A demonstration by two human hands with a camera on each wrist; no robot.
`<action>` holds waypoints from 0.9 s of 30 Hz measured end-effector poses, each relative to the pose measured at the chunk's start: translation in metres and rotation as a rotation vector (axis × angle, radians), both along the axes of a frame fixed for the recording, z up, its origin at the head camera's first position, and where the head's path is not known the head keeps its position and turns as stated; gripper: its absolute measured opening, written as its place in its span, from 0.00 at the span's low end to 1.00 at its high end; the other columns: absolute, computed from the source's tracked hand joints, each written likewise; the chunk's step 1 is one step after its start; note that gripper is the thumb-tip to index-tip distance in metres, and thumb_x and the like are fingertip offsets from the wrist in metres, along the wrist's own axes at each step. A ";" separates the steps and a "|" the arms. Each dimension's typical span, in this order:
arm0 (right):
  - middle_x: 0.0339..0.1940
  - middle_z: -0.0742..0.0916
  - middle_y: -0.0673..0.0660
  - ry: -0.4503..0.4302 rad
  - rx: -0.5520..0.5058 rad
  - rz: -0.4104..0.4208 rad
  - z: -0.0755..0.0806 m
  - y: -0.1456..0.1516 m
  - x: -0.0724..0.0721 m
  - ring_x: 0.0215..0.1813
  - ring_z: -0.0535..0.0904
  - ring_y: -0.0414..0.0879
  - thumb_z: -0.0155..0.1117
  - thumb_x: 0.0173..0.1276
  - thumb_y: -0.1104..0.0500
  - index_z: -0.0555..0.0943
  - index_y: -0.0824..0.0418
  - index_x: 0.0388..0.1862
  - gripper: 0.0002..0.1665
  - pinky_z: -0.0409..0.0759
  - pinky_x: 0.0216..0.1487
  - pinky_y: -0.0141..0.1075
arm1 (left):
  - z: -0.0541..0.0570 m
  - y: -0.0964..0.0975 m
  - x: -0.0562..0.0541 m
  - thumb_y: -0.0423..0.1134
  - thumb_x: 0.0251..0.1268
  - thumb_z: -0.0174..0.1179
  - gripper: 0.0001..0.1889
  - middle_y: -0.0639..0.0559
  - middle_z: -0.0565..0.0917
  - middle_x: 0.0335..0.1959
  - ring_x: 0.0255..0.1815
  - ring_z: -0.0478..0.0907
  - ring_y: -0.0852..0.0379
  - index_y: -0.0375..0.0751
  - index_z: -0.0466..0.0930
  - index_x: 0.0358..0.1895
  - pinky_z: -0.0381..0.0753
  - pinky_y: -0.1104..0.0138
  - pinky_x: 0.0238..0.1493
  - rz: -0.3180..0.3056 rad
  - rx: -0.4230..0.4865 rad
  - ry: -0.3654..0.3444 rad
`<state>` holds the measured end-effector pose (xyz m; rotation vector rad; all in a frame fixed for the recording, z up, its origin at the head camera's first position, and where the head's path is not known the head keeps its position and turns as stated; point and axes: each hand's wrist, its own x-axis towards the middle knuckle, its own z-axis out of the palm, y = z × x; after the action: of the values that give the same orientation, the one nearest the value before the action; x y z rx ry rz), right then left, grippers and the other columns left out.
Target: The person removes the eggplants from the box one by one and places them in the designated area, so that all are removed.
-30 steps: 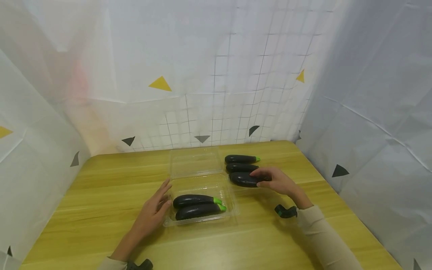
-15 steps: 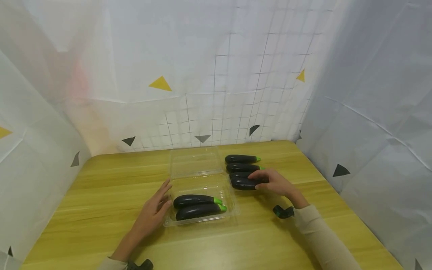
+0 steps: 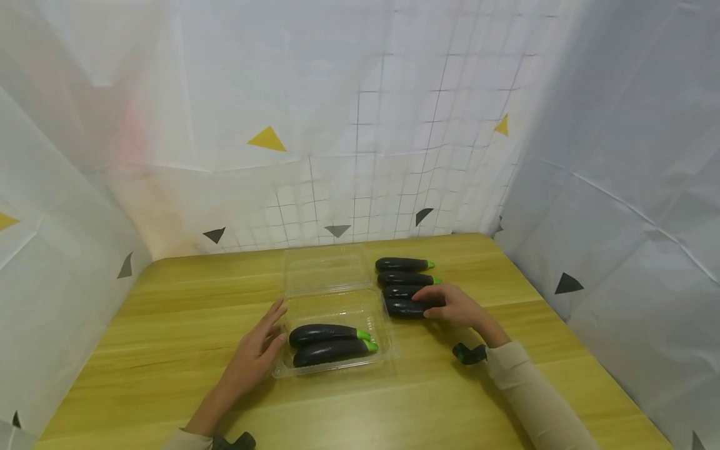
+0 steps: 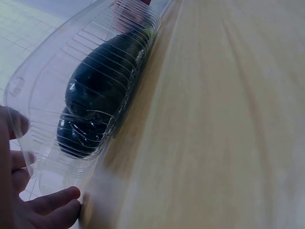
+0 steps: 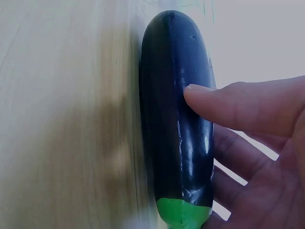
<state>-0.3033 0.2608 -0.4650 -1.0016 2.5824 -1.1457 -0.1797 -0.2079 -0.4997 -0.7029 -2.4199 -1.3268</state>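
My right hand grips the nearest eggplant of a column lying right of the clear plastic box. In the right wrist view the thumb lies across this dark eggplant, with the other fingers behind it and its green stem end toward the bottom. Just behind it sits another eggplant, partly hidden by my fingers. My left hand rests at the left side of the clear plastic box, fingers extended along its rim. Inside the box two eggplants lie side by side, green ends to the right.
Two more eggplants lie farther back in the column. The box's transparent lid is folded open behind it, flat on the wooden table. White sheeting with triangle marks encloses the table's back and sides.
My right hand has drawn the gripped eggplant slightly toward me, baring the eggplant behind it. The left hand and the box have stayed put.
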 end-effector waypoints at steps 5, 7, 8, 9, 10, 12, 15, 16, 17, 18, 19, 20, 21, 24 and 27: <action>0.58 0.87 0.58 0.005 -0.003 0.002 -0.002 0.000 -0.002 0.60 0.81 0.57 0.72 0.67 0.69 0.85 0.63 0.59 0.21 0.79 0.61 0.51 | 0.000 0.000 0.000 0.32 0.81 0.55 0.29 0.46 0.58 0.83 0.64 0.78 0.37 0.42 0.62 0.81 0.80 0.47 0.60 0.000 -0.005 0.001; 0.58 0.87 0.58 0.007 -0.002 -0.001 -0.002 0.000 -0.002 0.60 0.81 0.56 0.72 0.67 0.68 0.86 0.63 0.59 0.21 0.79 0.61 0.49 | 0.000 0.000 0.000 0.32 0.81 0.55 0.29 0.48 0.57 0.83 0.64 0.78 0.37 0.43 0.62 0.81 0.80 0.48 0.60 0.003 -0.007 0.001; 0.58 0.87 0.58 0.007 -0.002 0.001 -0.002 -0.001 -0.001 0.60 0.81 0.56 0.72 0.67 0.69 0.85 0.63 0.59 0.21 0.79 0.61 0.49 | 0.000 0.000 0.000 0.32 0.81 0.55 0.29 0.48 0.57 0.83 0.64 0.78 0.37 0.43 0.62 0.81 0.80 0.48 0.60 0.004 -0.008 0.001; 0.58 0.87 0.58 0.010 -0.001 0.002 -0.002 -0.001 -0.001 0.60 0.81 0.56 0.72 0.67 0.68 0.85 0.63 0.59 0.21 0.79 0.61 0.49 | 0.000 0.000 0.000 0.32 0.81 0.55 0.30 0.49 0.57 0.83 0.64 0.78 0.37 0.43 0.62 0.81 0.80 0.49 0.60 0.005 -0.009 0.001; 0.58 0.87 0.58 0.011 0.000 0.005 -0.002 -0.001 -0.001 0.60 0.82 0.56 0.72 0.68 0.68 0.85 0.63 0.59 0.21 0.79 0.61 0.49 | 0.000 0.000 0.000 0.32 0.81 0.55 0.29 0.49 0.57 0.83 0.64 0.78 0.36 0.43 0.62 0.81 0.80 0.49 0.60 0.005 -0.008 0.001; 0.58 0.87 0.58 0.014 0.004 0.010 -0.001 -0.001 -0.001 0.60 0.82 0.56 0.72 0.68 0.68 0.85 0.64 0.60 0.21 0.80 0.60 0.51 | 0.001 0.000 0.000 0.32 0.82 0.55 0.30 0.49 0.57 0.83 0.64 0.78 0.36 0.43 0.62 0.81 0.80 0.48 0.60 0.005 -0.007 -0.001; 0.58 0.87 0.58 0.019 0.011 0.014 -0.001 -0.001 -0.001 0.60 0.82 0.56 0.72 0.69 0.67 0.85 0.64 0.60 0.21 0.80 0.60 0.54 | 0.002 0.000 0.001 0.32 0.82 0.55 0.29 0.48 0.57 0.83 0.64 0.78 0.36 0.43 0.61 0.81 0.79 0.47 0.60 0.000 0.002 -0.003; 0.58 0.87 0.58 0.021 0.014 0.013 -0.001 -0.002 0.000 0.60 0.82 0.56 0.72 0.69 0.67 0.85 0.64 0.60 0.21 0.80 0.60 0.55 | 0.002 0.000 0.001 0.32 0.82 0.55 0.29 0.48 0.57 0.83 0.64 0.78 0.35 0.43 0.61 0.81 0.79 0.47 0.60 -0.001 0.003 -0.003; 0.58 0.87 0.58 0.022 0.015 0.012 -0.001 -0.002 0.000 0.60 0.82 0.56 0.71 0.69 0.67 0.85 0.64 0.60 0.21 0.80 0.60 0.55 | 0.002 0.000 0.001 0.32 0.81 0.55 0.29 0.48 0.57 0.83 0.64 0.78 0.35 0.43 0.62 0.81 0.79 0.46 0.60 -0.001 0.004 -0.003; 0.58 0.87 0.58 0.023 0.016 0.011 0.000 -0.002 0.000 0.60 0.82 0.56 0.71 0.69 0.68 0.85 0.64 0.60 0.21 0.80 0.60 0.56 | 0.002 0.000 0.001 0.32 0.81 0.55 0.30 0.48 0.57 0.83 0.64 0.78 0.35 0.43 0.61 0.81 0.79 0.46 0.60 -0.002 0.005 -0.004; 0.58 0.87 0.59 0.023 0.017 0.011 0.000 -0.002 0.001 0.60 0.82 0.57 0.71 0.69 0.68 0.84 0.64 0.60 0.21 0.80 0.60 0.56 | 0.003 0.001 0.001 0.32 0.81 0.55 0.30 0.48 0.57 0.83 0.64 0.78 0.35 0.43 0.62 0.81 0.79 0.46 0.60 -0.003 0.006 -0.004; 0.58 0.87 0.59 0.024 0.017 0.010 0.000 -0.002 0.001 0.60 0.82 0.57 0.71 0.69 0.68 0.84 0.64 0.60 0.20 0.80 0.60 0.56 | 0.003 0.001 0.001 0.32 0.81 0.55 0.30 0.48 0.57 0.83 0.64 0.78 0.36 0.43 0.62 0.81 0.79 0.46 0.60 -0.003 0.005 -0.003; 0.58 0.87 0.59 0.028 0.021 0.006 0.001 -0.001 0.001 0.60 0.82 0.58 0.71 0.69 0.68 0.84 0.64 0.60 0.20 0.80 0.59 0.57 | 0.003 0.000 0.001 0.32 0.81 0.55 0.30 0.48 0.57 0.83 0.64 0.78 0.36 0.43 0.62 0.81 0.79 0.46 0.60 -0.003 0.004 -0.004; 0.58 0.86 0.60 0.031 0.029 -0.006 0.002 -0.001 0.003 0.60 0.81 0.59 0.71 0.70 0.68 0.84 0.64 0.60 0.20 0.80 0.60 0.58 | 0.003 0.000 0.001 0.32 0.81 0.55 0.30 0.49 0.57 0.83 0.64 0.78 0.36 0.44 0.61 0.82 0.79 0.46 0.60 -0.005 0.004 -0.003; 0.58 0.87 0.60 0.038 0.044 -0.023 0.003 -0.001 0.004 0.61 0.81 0.59 0.71 0.70 0.67 0.84 0.63 0.60 0.20 0.79 0.61 0.59 | 0.002 0.000 0.000 0.32 0.81 0.55 0.30 0.49 0.57 0.83 0.64 0.78 0.36 0.44 0.62 0.81 0.80 0.46 0.59 -0.005 0.004 0.002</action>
<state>-0.2991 0.2602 -0.4618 -0.9967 2.6429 -1.0797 -0.1795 -0.2080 -0.4974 -0.7091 -2.4146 -1.3317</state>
